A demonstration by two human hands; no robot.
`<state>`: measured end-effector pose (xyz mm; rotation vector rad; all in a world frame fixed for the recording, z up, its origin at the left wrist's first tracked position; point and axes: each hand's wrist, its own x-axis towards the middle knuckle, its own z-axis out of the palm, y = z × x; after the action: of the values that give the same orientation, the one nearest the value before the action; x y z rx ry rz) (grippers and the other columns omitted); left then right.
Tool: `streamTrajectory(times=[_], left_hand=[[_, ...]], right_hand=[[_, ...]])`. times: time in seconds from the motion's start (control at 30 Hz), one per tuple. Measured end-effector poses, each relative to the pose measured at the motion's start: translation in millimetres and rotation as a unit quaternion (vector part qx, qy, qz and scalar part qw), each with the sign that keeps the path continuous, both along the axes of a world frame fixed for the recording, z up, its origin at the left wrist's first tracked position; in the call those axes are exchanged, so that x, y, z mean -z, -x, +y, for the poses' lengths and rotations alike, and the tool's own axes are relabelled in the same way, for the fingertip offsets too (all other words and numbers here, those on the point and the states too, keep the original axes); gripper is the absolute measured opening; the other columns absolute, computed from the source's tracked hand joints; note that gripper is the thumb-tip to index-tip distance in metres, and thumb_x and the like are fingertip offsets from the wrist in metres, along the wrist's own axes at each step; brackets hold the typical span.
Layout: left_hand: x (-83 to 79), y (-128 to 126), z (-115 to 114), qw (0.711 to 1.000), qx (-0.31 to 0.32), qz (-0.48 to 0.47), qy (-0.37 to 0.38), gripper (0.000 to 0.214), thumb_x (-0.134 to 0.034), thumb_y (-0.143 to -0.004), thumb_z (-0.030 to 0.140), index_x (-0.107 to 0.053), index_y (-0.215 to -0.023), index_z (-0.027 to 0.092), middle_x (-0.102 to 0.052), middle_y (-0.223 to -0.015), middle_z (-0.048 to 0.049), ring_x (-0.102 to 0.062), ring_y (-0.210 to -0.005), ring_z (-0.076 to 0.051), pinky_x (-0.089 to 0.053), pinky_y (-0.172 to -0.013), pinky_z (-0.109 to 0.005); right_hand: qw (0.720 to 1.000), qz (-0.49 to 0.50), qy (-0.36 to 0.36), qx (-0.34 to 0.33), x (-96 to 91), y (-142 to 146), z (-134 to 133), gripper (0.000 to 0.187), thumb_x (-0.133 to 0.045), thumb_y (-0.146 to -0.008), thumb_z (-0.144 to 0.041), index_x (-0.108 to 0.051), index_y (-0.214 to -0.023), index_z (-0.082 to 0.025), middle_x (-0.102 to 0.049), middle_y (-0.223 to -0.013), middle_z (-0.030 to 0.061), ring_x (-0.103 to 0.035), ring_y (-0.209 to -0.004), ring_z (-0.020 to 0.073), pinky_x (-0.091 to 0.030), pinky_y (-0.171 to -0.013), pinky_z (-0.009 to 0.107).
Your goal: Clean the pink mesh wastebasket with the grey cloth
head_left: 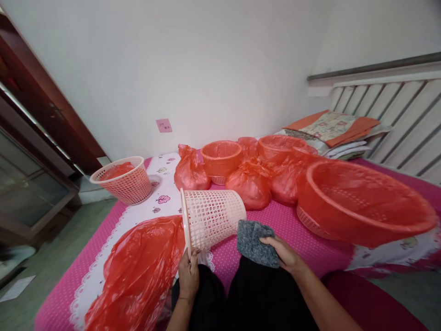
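A pale pink plastic wastebasket (217, 214) with a mesh of holes lies tipped on its side in front of me, its rim facing left. My left hand (189, 271) is closed on the lower part of that rim. In my right hand (280, 253) is a folded grey cloth (257, 241), its top corner close to the basket's base; whether they touch, I cannot tell. Left of the basket a loose red plastic bag (144, 262) is spread over the bed, reaching the rim.
On the bed (262, 225) stand a wastebasket (132, 184) at left, several red-bagged baskets, a large one (310, 225) at right, and tied red bags (250, 186). Folded cloths (337, 128) are stacked by a white radiator (396, 115). A wall lies behind.
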<state>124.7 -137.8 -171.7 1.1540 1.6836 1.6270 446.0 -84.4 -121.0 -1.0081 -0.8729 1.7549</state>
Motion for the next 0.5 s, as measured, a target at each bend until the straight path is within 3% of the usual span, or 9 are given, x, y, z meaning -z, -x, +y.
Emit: streamTrajectory(times=[0.13,0.23,0.33,0.5], left_hand=[[11.1,1.1,-1.2,0.992,-0.025,0.119,-0.04,0.037,-0.055,-0.084,0.031,-0.075,-0.111,0.017,-0.078,-0.112,-0.0135,-0.07,-0.11,-0.033,-0.054,-0.103,-0.048],[14.0,3.9,0.3,0.985,-0.013,0.165,-0.046,0.039,-0.048,-0.085,0.031,-0.075,-0.109,0.015,-0.079,-0.107,-0.0139,-0.073,-0.105,-0.032,-0.057,-0.098,-0.047],[14.2,6.9,1.3,0.984,0.001,0.176,-0.039,0.037,-0.046,-0.087,0.033,-0.076,-0.098,0.015,-0.08,-0.095,-0.0128,-0.075,-0.093,-0.032,-0.061,-0.089,-0.047],[15.5,5.4,-0.2,0.984,-0.005,0.175,-0.042,0.044,-0.053,-0.09,0.05,-0.077,-0.105,0.017,-0.081,-0.102,-0.0139,-0.076,-0.099,-0.032,-0.061,-0.09,-0.047]], right_hand=[[0.975,-0.17,-0.124,-0.066,-12.8,-13.7,11.1,0.041,-0.076,-0.079,-0.05,-0.081,-0.105,-0.019,-0.081,-0.109,0.0103,-0.074,-0.111,0.0346,-0.051,-0.107,0.053],[0.957,-0.246,-0.146,-0.057,-23.4,-28.8,18.6,0.045,-0.076,-0.077,-0.057,-0.081,-0.098,-0.018,-0.082,-0.104,0.0108,-0.074,-0.107,0.0372,-0.053,-0.103,0.056],[0.97,-0.207,-0.125,-0.029,-28.4,-39.3,18.9,0.046,-0.081,-0.073,-0.057,-0.081,-0.099,-0.019,-0.082,-0.105,0.0102,-0.076,-0.102,0.0352,-0.055,-0.103,0.055],[0.986,-0.021,-0.065,0.154,-16.5,-36.4,13.6,0.039,-0.09,-0.069,-0.049,-0.079,-0.097,-0.024,-0.082,-0.104,0.0066,-0.077,-0.105,0.0289,-0.058,-0.102,0.045]])
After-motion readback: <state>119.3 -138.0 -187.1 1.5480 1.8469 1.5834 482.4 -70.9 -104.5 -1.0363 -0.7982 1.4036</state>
